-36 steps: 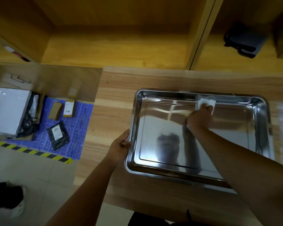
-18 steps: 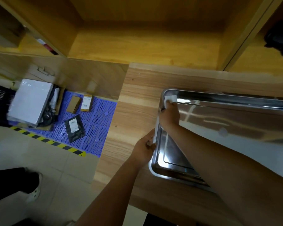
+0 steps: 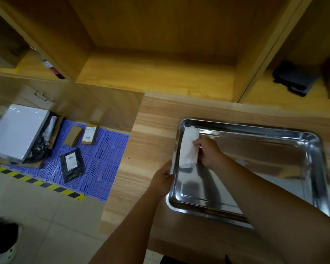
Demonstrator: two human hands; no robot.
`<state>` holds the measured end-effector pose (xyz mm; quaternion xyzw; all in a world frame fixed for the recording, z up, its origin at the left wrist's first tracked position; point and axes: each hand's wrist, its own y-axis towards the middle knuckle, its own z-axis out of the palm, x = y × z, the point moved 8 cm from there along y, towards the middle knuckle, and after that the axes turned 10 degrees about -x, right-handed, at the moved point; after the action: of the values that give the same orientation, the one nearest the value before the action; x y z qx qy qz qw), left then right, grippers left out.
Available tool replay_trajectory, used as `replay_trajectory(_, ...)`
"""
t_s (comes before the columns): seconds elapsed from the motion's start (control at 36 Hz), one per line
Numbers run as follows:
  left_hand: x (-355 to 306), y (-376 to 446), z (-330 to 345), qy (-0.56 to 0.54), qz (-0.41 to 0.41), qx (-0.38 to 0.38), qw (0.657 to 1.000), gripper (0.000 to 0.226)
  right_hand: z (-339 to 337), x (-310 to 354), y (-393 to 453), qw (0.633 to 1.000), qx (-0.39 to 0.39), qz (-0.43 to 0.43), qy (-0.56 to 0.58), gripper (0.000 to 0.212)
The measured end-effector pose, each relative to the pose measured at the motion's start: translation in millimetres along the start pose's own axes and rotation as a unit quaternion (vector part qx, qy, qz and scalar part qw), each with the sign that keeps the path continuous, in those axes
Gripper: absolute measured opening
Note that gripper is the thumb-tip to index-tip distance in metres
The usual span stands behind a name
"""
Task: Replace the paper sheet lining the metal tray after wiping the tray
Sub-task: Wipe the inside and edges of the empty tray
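Metal tray (image 3: 255, 168) sits flat on the wooden counter (image 3: 151, 141), shiny and bare inside, no liner sheet that I can see. My left hand (image 3: 161, 181) is at the tray's left rim, fingers curled closed over the edge, pinching it. My right hand (image 3: 211, 154) is inside the tray at its far-left corner, fingers wrapped around a crumpled white wipe (image 3: 189, 147) and pressing it on the tray's left inner wall. The wipe runs along that wall, touching it. Left of the tray, past the counter edge and down on the floor: blue mat (image 3: 103, 164) with a white box (image 3: 17, 132), a black packet (image 3: 71, 164) and small cardboard boxes (image 3: 80, 135). Behind the tray, open wooden shelf (image 3: 156, 73); dark object (image 3: 291, 79) in the compartment to the right of it, too blurred to identify.
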<state>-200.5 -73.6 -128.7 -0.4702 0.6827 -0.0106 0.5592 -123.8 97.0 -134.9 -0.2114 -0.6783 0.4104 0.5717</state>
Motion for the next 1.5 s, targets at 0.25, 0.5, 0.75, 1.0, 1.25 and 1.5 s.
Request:
replay_trajectory(0.25,-46,2,-4,0.149,0.121,-0.206,0.959,0.036,-81,6,-51,0.997,0.059,0.026,0.048,0.029)
replay_trajectory(0.5,-137,-59,141,-0.148,-0.063,0.207,0.965,0.021,-181,-7,-66,0.997,0.048,-0.027,0.048,0.055)
replay_trajectory(0.75,-127,-81,227,0.009,-0.042,0.282,0.958,0.025,-289,-46,-86,0.998,-0.052,-0.026,-0.010,0.052)
replay_trajectory(1.0,-138,-122,312,0.001,-0.038,0.372,0.927,0.029,-353,-82,-118,0.981,0.103,0.057,0.155,0.042)
replay_trajectory(1.25,-146,-148,381,0.080,-0.017,0.308,0.948,0.024,-417,-89,-101,0.991,-0.111,-0.025,-0.074,0.028)
replay_trajectory(1.5,-142,-160,451,0.147,-0.006,0.308,0.940,0.022,-466,-99,-99,0.971,-0.156,-0.137,-0.118,0.034)
